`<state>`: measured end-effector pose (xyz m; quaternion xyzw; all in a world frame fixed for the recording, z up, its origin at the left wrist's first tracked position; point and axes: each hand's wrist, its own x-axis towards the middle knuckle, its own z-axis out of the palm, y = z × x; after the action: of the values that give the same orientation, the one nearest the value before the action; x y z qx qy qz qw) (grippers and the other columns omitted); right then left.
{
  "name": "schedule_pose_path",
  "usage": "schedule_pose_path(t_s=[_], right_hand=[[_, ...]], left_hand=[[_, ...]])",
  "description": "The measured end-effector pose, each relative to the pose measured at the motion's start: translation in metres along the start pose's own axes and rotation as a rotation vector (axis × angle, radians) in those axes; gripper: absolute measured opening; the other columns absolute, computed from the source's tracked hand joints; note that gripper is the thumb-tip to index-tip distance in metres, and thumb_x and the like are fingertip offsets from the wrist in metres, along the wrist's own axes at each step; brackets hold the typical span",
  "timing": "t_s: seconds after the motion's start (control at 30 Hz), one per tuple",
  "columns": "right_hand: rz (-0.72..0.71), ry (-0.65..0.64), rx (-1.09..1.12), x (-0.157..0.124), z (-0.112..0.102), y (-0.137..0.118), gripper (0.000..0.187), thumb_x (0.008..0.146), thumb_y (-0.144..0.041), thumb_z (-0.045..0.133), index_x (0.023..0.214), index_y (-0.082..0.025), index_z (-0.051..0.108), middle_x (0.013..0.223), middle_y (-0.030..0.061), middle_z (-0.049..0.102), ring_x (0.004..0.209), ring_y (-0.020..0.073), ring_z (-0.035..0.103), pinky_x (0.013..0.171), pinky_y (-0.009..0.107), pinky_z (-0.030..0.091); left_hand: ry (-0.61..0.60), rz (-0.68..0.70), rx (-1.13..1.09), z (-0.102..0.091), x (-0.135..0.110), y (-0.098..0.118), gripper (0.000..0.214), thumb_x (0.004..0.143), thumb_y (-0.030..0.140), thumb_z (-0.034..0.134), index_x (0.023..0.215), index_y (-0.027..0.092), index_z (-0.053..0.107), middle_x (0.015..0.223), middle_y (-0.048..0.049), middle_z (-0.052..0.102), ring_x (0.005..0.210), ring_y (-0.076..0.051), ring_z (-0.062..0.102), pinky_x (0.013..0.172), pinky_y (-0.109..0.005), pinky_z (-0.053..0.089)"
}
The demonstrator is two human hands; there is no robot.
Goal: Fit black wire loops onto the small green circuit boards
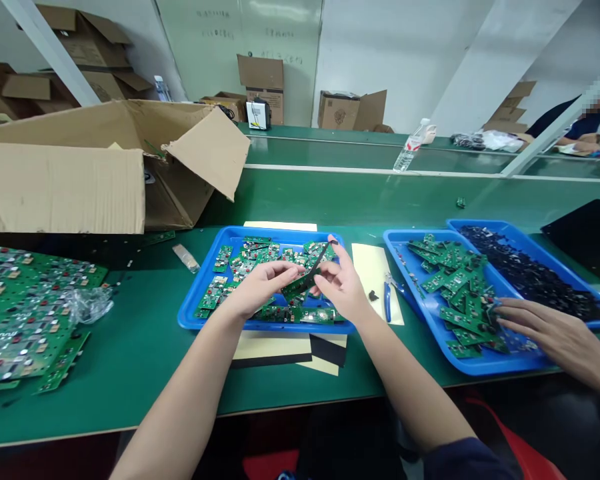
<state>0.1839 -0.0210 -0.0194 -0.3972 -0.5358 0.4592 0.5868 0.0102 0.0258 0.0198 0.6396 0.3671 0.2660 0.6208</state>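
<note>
Between my two hands, over the middle blue tray (190, 303), is a small green circuit board (294, 288) with a thin black strip (322, 256) slanting up from it. My left hand (260, 285) is closed, pinching the board's left end between thumb and fingers. The fingers of my right hand (347, 287) are closed around the black strip, its upper end at the index fingertip and the thumb near the board. Whether strip and board are joined I cannot tell. Several loose circuit boards (253, 260) lie in the tray beneath.
Right of the tray, blue-handled cutters (387, 300) lie on yellow paper (367, 257). A co-worker's hand (555, 333) reaches into another blue tray (460, 365) of boards; black pieces (535, 273) fill a third. Board panels (25, 313) and a large carton (60, 187) stand left.
</note>
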Motion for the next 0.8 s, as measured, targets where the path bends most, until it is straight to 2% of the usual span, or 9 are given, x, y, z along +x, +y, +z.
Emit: schedule_pose_path(t_s=[0.1,0.17,0.3,0.4,0.47,0.53,0.67,0.73,0.8], right_hand=[[-0.061,-0.108,-0.116,-0.003,0.0,-0.002,0.066,0.082,-0.023,0.055,0.139,-0.032,0.023,0.082,-0.0003,0.058,0.062,0.0128,0.057,0.059,0.03,0.056],[-0.12,-0.098,-0.192,-0.003,-0.002,-0.005,0.058,0.08,-0.023,0.057,0.133,-0.03,0.035,0.091,0.0026,0.059,0.069,0.0139,0.057,0.062,0.031,0.055],[-0.273,0.088,-0.145,0.0,-0.011,-0.007,0.028,0.081,-0.026,0.057,0.109,-0.026,0.058,0.111,0.0066,0.056,0.086,0.017,0.059,0.067,0.032,0.054],[-0.376,0.272,-0.068,0.002,-0.016,-0.006,0.016,0.084,-0.028,0.052,0.088,-0.024,0.067,0.104,0.0054,0.06,0.096,0.0197,0.058,0.075,0.037,0.053],[-0.394,0.329,-0.035,0.002,-0.015,-0.005,0.017,0.085,-0.028,0.052,0.082,-0.024,0.068,0.1,0.0044,0.062,0.098,0.02,0.058,0.083,0.04,0.05],[-0.395,0.34,-0.031,0.001,-0.012,-0.006,0.017,0.085,-0.026,0.052,0.082,-0.024,0.068,0.099,0.0041,0.063,0.097,0.0198,0.059,0.084,0.041,0.049],[-0.405,0.272,-0.263,-0.005,-0.005,-0.011,0.015,0.084,-0.021,0.053,0.089,-0.024,0.068,0.097,0.0043,0.065,0.092,0.0191,0.061,0.08,0.037,0.051],[-0.389,0.197,-0.372,-0.007,-0.003,-0.014,0.016,0.083,-0.019,0.054,0.093,-0.023,0.066,0.093,0.0039,0.067,0.088,0.018,0.062,0.077,0.035,0.052],[-0.354,0.177,-0.35,-0.008,-0.002,-0.015,0.016,0.083,-0.018,0.054,0.093,-0.023,0.065,0.091,0.0034,0.068,0.084,0.017,0.063,0.075,0.034,0.052]], left_hand=[[-0.164,0.019,0.078,0.001,0.002,-0.001,0.025,0.08,0.039,0.059,0.083,0.016,0.066,0.082,-0.0032,0.065,0.079,-0.015,0.057,0.071,-0.024,0.044],[-0.221,-0.005,0.036,0.002,0.002,-0.003,0.027,0.081,0.039,0.056,0.071,0.015,0.062,0.065,0.0001,0.058,0.062,-0.011,0.052,0.06,-0.021,0.041],[-0.127,-0.089,-0.245,0.006,0.003,-0.008,0.032,0.078,0.042,0.058,0.063,0.015,0.05,0.055,0.0043,0.045,0.048,-0.007,0.041,0.048,-0.019,0.034],[-0.087,-0.115,-0.321,0.009,0.003,-0.01,0.032,0.075,0.044,0.06,0.066,0.016,0.047,0.057,0.0051,0.041,0.048,-0.006,0.039,0.047,-0.019,0.033],[-0.11,-0.097,-0.217,0.013,0.004,-0.011,0.032,0.078,0.045,0.056,0.067,0.017,0.046,0.057,0.0053,0.038,0.048,-0.007,0.036,0.047,-0.019,0.031],[-0.087,-0.027,0.007,0.016,0.005,-0.011,0.033,0.083,0.043,0.048,0.063,0.017,0.043,0.057,0.005,0.035,0.049,-0.008,0.033,0.047,-0.021,0.028],[0.131,0.147,0.506,0.019,0.007,-0.012,0.028,0.087,0.029,0.04,0.061,0.018,0.041,0.061,0.0016,0.043,0.058,-0.013,0.041,0.055,-0.024,0.031],[0.151,0.142,0.611,0.02,0.008,-0.013,0.024,0.087,0.027,0.039,0.065,0.019,0.045,0.062,0.0008,0.047,0.059,-0.014,0.045,0.056,-0.025,0.033],[0.126,0.088,0.584,0.02,0.008,-0.015,0.024,0.087,0.028,0.039,0.065,0.019,0.045,0.058,0.0015,0.049,0.056,-0.015,0.048,0.055,-0.025,0.034]])
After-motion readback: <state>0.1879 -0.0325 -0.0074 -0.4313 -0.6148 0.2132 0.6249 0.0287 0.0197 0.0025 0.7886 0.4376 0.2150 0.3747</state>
